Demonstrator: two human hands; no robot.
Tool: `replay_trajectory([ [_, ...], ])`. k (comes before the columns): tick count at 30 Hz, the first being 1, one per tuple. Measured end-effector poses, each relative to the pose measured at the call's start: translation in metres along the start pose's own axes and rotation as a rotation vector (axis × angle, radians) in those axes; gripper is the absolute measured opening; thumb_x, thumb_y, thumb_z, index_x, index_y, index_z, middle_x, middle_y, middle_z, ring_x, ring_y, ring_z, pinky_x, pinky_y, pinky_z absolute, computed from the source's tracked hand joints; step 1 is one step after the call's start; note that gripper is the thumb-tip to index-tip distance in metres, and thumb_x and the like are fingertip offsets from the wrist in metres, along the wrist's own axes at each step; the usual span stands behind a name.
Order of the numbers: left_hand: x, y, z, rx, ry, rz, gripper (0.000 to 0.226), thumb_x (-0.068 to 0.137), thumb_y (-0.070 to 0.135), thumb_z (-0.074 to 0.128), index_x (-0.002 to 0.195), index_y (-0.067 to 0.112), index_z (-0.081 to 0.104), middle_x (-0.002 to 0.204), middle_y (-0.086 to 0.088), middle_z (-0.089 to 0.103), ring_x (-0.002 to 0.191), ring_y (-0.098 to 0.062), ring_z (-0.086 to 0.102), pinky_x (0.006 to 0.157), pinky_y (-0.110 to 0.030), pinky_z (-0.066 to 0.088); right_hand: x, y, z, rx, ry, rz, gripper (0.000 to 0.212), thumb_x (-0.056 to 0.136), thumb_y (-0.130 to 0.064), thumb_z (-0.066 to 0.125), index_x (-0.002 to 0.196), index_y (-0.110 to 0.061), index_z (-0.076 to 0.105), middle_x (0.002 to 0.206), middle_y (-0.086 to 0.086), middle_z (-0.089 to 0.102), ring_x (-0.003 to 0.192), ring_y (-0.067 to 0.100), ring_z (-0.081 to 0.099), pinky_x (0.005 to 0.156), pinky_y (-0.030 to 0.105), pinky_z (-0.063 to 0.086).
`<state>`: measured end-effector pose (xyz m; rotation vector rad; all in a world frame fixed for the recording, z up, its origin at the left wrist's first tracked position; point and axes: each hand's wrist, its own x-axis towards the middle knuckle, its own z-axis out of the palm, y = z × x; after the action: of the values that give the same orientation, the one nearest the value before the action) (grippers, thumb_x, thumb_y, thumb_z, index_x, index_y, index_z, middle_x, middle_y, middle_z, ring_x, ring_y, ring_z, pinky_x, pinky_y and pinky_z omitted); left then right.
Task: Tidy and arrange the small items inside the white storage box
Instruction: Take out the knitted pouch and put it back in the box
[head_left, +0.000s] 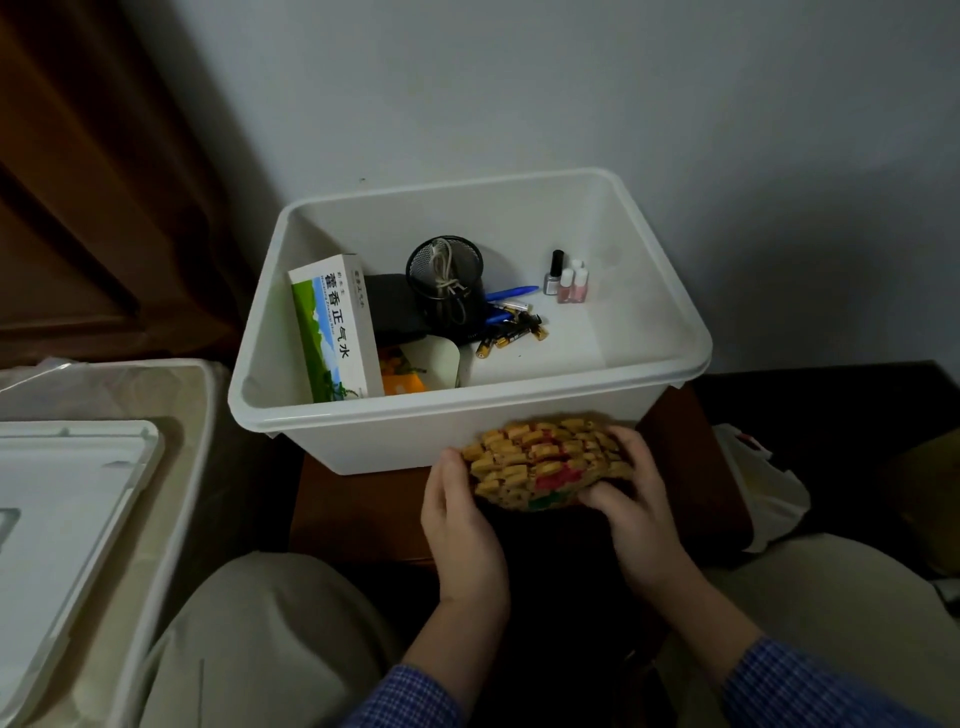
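Observation:
The white storage box stands on a dark wooden stool against the wall. Inside lie a green-and-white medicine carton, a black mesh pen cup with a cable in it, blue pens, several loose batteries, three nail polish bottles, a black pouch and orange and cream packets. In front of the box, both hands hold a woven yellow beaded pouch with red and green patches. My left hand grips its left end, my right hand its right end.
A second white bin with its lid resting on top stands at the left. A white plastic bag lies right of the stool. A brown wooden door fills the upper left. My knees in beige trousers are at the bottom.

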<state>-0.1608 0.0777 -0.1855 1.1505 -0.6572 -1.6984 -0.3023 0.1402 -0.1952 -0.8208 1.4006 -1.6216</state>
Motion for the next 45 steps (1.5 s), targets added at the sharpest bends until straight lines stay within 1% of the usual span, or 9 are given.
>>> replay_trajectory([
  [4, -0.002, 0.005, 0.004, -0.156, 0.083, -0.083, 0.061, 0.070, 0.058, 0.070, 0.111, 0.013, 0.073, 0.123, -0.023, 0.065, 0.118, -0.039, 0.060, 0.107, -0.056, 0.042, 0.001, 0.000, 0.012, 0.246, 0.019, 0.096, 0.042, 0.083, -0.017, 0.056, 0.125, -0.020, 0.060, 0.123, 0.011, 0.066, 0.118, 0.029, 0.063, 0.092, 0.037, 0.053],
  [9, 0.006, 0.004, 0.004, -0.074, 0.109, 0.031, 0.029, 0.083, 0.049, 0.057, 0.080, 0.030, 0.079, 0.097, -0.003, 0.073, 0.102, -0.027, 0.065, 0.090, -0.042, 0.050, 0.000, -0.011, 0.027, 0.184, 0.199, 0.205, 0.022, 0.093, -0.056, 0.054, 0.096, -0.048, 0.074, 0.102, -0.014, 0.075, 0.098, 0.006, 0.071, 0.076, 0.024, 0.057],
  [12, 0.002, 0.003, 0.006, -0.037, 0.113, 0.067, 0.037, 0.087, 0.047, 0.052, 0.082, 0.019, 0.076, 0.099, -0.014, 0.072, 0.099, -0.032, 0.067, 0.085, -0.046, 0.054, -0.001, -0.012, 0.031, 0.221, 0.217, 0.250, 0.027, 0.095, -0.048, 0.052, 0.085, -0.044, 0.077, 0.091, -0.011, 0.076, 0.085, 0.005, 0.073, 0.062, 0.018, 0.056],
  [16, 0.006, 0.005, 0.003, 0.072, 0.087, 0.201, 0.032, 0.103, 0.020, 0.045, 0.086, 0.012, 0.071, 0.082, 0.000, 0.071, 0.079, -0.012, 0.067, 0.064, -0.020, 0.054, 0.001, -0.014, 0.034, 0.230, 0.234, 0.231, 0.021, 0.091, -0.045, 0.058, 0.080, -0.041, 0.077, 0.088, -0.009, 0.077, 0.083, 0.008, 0.074, 0.062, 0.021, 0.057],
  [21, 0.000, 0.009, 0.007, 0.126, 0.031, 0.261, 0.025, 0.102, 0.010, 0.042, 0.096, -0.005, 0.061, 0.083, 0.000, 0.068, 0.082, -0.011, 0.066, 0.064, -0.020, 0.053, 0.005, -0.013, 0.036, 0.230, 0.344, 0.259, 0.022, 0.099, -0.039, 0.057, 0.091, -0.035, 0.078, 0.097, -0.002, 0.077, 0.093, 0.016, 0.074, 0.072, 0.030, 0.057],
  [30, -0.002, 0.023, 0.014, 0.104, 0.082, 0.175, 0.033, 0.100, 0.019, 0.052, 0.072, 0.008, 0.066, 0.073, -0.005, 0.062, 0.075, -0.015, 0.062, 0.066, -0.026, 0.053, 0.006, -0.017, 0.042, 0.233, 0.329, 0.234, 0.024, 0.099, -0.045, 0.054, 0.089, -0.051, 0.075, 0.100, -0.012, 0.077, 0.092, 0.007, 0.073, 0.077, 0.030, 0.057],
  [38, 0.016, 0.034, 0.012, -0.057, 0.324, -0.161, 0.021, 0.089, 0.030, 0.063, 0.096, 0.016, 0.077, 0.087, -0.005, 0.078, 0.085, -0.023, 0.075, 0.077, -0.038, 0.062, 0.001, -0.016, 0.033, 0.032, -0.059, 0.031, 0.043, 0.081, -0.056, 0.057, 0.116, -0.032, 0.059, 0.109, -0.017, 0.069, 0.106, 0.005, 0.067, 0.077, 0.021, 0.058],
  [42, 0.023, 0.036, 0.008, -0.091, 0.358, -0.178, 0.030, 0.078, 0.034, 0.066, 0.099, 0.016, 0.077, 0.092, -0.007, 0.078, 0.093, -0.028, 0.073, 0.089, -0.048, 0.057, 0.004, -0.015, 0.014, -0.200, -0.344, 0.097, 0.080, 0.069, -0.041, 0.085, 0.133, -0.051, 0.038, 0.125, -0.027, 0.057, 0.122, 0.000, 0.058, 0.092, 0.019, 0.054],
  [45, 0.025, 0.037, 0.007, -0.071, 0.370, -0.201, 0.031, 0.073, 0.037, 0.067, 0.096, 0.018, 0.077, 0.093, -0.008, 0.078, 0.091, -0.029, 0.074, 0.086, -0.049, 0.058, 0.005, -0.017, 0.012, -0.326, -0.292, 0.056, 0.074, 0.071, -0.037, 0.085, 0.125, -0.060, 0.041, 0.122, -0.032, 0.058, 0.119, -0.007, 0.058, 0.090, 0.013, 0.052],
])
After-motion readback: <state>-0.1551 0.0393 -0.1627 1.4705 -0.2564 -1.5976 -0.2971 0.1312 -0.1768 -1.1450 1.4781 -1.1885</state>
